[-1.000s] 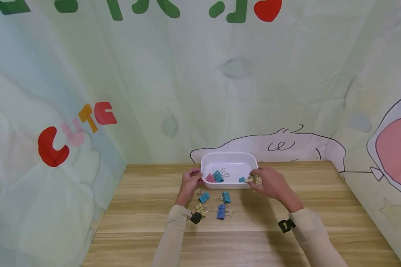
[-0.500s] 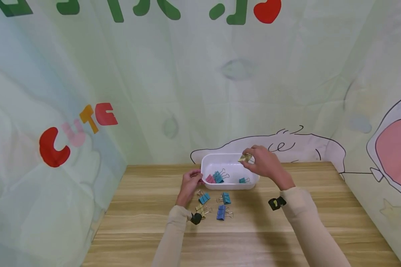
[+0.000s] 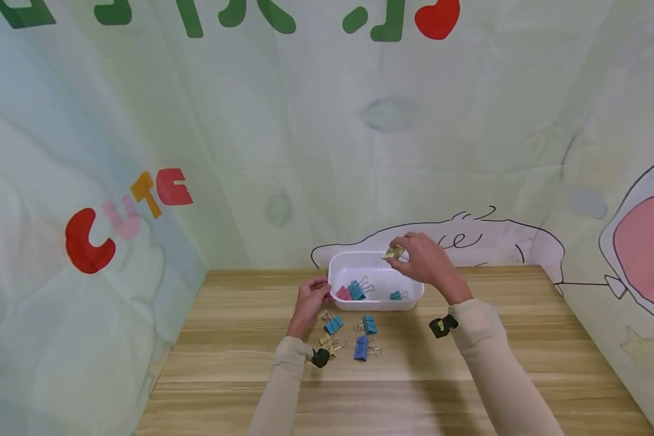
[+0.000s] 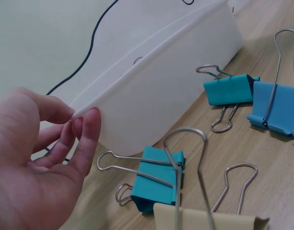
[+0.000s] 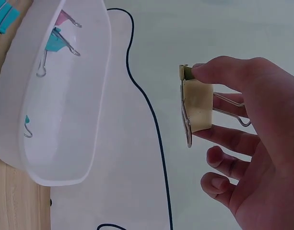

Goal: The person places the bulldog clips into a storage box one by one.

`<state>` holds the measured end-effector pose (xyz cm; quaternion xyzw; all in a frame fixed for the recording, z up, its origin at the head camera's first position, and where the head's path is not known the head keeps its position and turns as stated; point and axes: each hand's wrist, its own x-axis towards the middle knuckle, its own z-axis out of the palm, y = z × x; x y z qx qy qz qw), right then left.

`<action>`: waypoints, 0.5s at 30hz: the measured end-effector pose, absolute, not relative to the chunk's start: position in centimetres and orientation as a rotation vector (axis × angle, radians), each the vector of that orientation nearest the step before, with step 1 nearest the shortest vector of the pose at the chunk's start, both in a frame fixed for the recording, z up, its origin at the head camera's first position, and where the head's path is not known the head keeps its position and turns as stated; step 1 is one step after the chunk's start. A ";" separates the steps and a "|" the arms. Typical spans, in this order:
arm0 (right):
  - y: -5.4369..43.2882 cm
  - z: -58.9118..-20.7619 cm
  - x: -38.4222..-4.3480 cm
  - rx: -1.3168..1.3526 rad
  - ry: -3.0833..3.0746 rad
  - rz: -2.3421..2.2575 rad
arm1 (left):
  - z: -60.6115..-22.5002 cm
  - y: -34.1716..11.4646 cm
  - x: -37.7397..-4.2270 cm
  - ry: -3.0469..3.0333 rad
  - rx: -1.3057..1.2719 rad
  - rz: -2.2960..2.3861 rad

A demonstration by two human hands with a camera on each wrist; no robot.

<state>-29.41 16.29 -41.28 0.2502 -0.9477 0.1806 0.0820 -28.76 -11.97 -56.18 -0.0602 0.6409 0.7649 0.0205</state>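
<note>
My left hand [image 3: 307, 306] pinches the left rim of a white plastic box [image 3: 376, 306] between thumb and fingers, seen closely in the left wrist view. Over the box's back right part, my right hand [image 3: 427, 263] holds a yellow binder clip [image 5: 198, 105] between thumb and fingers, its wire handles sticking out. Inside the box, a pink binder clip [image 3: 344, 293] lies beside teal binder clips [image 3: 356, 289] at the left. A smaller teal binder clip [image 3: 396, 295] is at the right end.
On the wooden table [image 3: 240, 363], in front of the box, lie two teal binder clips [image 3: 333, 325], a blue binder clip [image 3: 361, 349] and another yellow binder clip [image 3: 327, 344], partly behind the left wrist strap. A printed cloth [image 3: 327, 151] rises behind the table.
My right hand has lifted the yellow binder clip from the box's right end, moving up and slightly left. The small teal clip there is uncovered. My left hand keeps its place on the rim.
</note>
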 end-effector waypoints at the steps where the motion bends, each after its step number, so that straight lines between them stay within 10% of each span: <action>1: 16.3 -41.4 -29.4 0.746 -2.833 0.538 | -56.2 -11.9 -28.8 1.990 -0.192 2.371; 15: 16.2 -42.5 -28.6 0.682 -2.897 0.561 | -56.4 -11.7 -28.7 2.021 -0.235 2.384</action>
